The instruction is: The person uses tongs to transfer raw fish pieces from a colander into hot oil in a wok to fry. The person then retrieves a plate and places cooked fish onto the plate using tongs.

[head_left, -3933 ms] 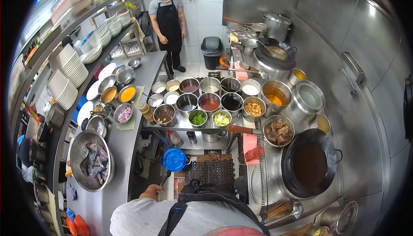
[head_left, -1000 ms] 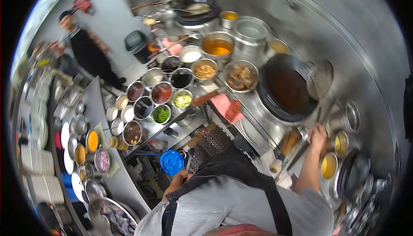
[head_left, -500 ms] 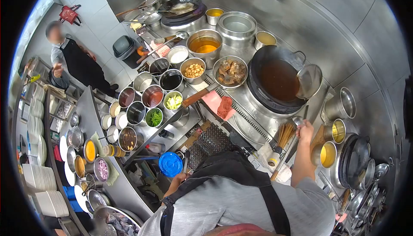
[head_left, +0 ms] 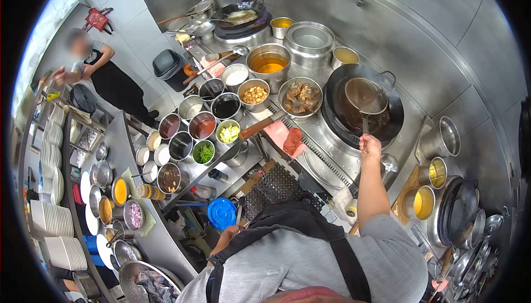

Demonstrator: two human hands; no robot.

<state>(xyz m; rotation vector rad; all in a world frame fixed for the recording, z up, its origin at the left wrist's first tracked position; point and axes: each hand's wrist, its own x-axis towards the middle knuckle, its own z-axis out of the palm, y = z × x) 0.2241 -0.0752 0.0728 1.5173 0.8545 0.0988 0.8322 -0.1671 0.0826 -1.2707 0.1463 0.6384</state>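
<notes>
My right hand [head_left: 370, 146] is closed round the handle of a round mesh strainer [head_left: 366, 96], whose bowl lies over the brown liquid in the black wok [head_left: 396, 116]. Low in front of my apron, my left hand [head_left: 230, 232] is closed near a dark handle [head_left: 240, 211] beside a blue lid [head_left: 222, 213]; its fingers are partly hidden. A metal pot of browned pieces [head_left: 300, 98] with a wooden handle [head_left: 256, 129] stands left of the wok. Near my right forearm lies a steel ladle [head_left: 389, 163].
Pots of sauces, chopped greens [head_left: 204, 152] and browned cubes [head_left: 254, 95] crowd the left counter. A person in a black apron [head_left: 119, 84] stands at the upper left. Pots with yellow contents [head_left: 423, 203] and stacked woks [head_left: 463, 208] are at the right. Plates fill the left shelf.
My right hand has moved forward and left from beside the ladle onto the strainer's handle. The strainer has shifted from the wok's right rim to over the liquid. The other person's arms have moved.
</notes>
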